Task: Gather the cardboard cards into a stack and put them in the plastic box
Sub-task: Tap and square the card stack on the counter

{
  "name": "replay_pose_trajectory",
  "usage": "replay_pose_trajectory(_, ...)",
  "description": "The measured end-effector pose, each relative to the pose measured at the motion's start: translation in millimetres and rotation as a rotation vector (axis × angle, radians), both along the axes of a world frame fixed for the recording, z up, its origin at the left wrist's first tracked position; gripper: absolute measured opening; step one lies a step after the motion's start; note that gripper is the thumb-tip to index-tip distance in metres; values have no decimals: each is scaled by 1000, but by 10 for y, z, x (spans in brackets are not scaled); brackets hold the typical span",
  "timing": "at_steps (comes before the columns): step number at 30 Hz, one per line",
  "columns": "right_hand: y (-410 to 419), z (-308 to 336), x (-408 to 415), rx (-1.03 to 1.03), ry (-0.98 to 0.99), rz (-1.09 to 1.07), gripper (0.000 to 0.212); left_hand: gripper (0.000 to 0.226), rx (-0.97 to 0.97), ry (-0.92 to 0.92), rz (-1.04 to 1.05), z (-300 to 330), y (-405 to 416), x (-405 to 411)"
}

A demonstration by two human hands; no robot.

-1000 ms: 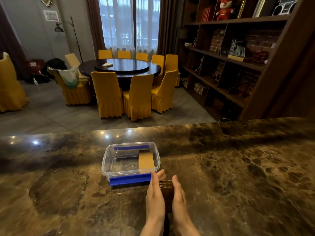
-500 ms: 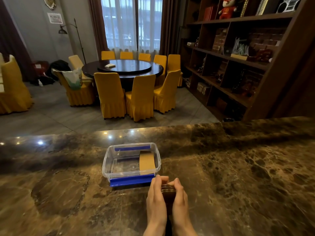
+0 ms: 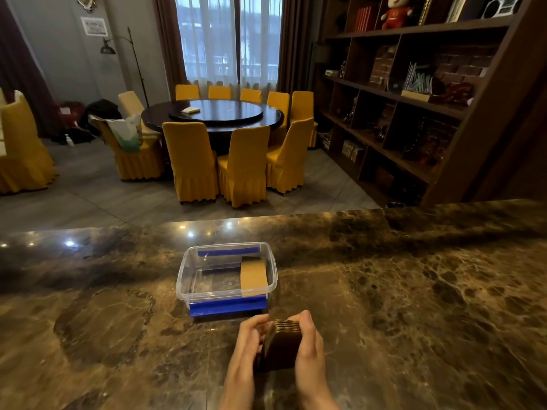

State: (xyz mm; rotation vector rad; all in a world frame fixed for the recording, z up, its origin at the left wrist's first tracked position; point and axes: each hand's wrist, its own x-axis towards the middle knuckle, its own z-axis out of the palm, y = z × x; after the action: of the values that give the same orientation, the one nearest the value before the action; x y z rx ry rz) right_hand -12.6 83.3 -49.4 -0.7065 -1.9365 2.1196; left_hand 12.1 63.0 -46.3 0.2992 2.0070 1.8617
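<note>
A stack of brown cardboard cards [image 3: 281,344] is held between both palms just above the marble counter, its top face tilted toward me. My left hand [image 3: 247,347] presses its left side and my right hand [image 3: 309,347] presses its right side. Just beyond the hands sits a clear plastic box [image 3: 189,276] with blue clips on its near and far rims, lid off. One tan card [image 3: 254,276] leans inside the box against its right wall.
The dark marble counter [image 3: 414,306] stretches wide on both sides of the box. Its far edge drops to a room with a round table, yellow chairs and a wooden shelf unit at the right.
The palms were flat and upright around the stack; now the fingers curl over it and the stack has tipped so that its broad face shows.
</note>
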Motion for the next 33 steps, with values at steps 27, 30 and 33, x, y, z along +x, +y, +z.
replay_pose_trajectory(27, 1055, -93, 432, 353, -12, -105, 19, 52, -872, 749, -130, 295, -179, -22)
replay_pose_trajectory(30, 1062, -122, 448, 342, -3, -80, 24, 41, -417, 446, 185, 213, -227, 6)
replay_pose_trajectory(33, 1049, -135, 446, 364, 7, -97, 27, 27, 31, 91, 372, 193, -135, -18)
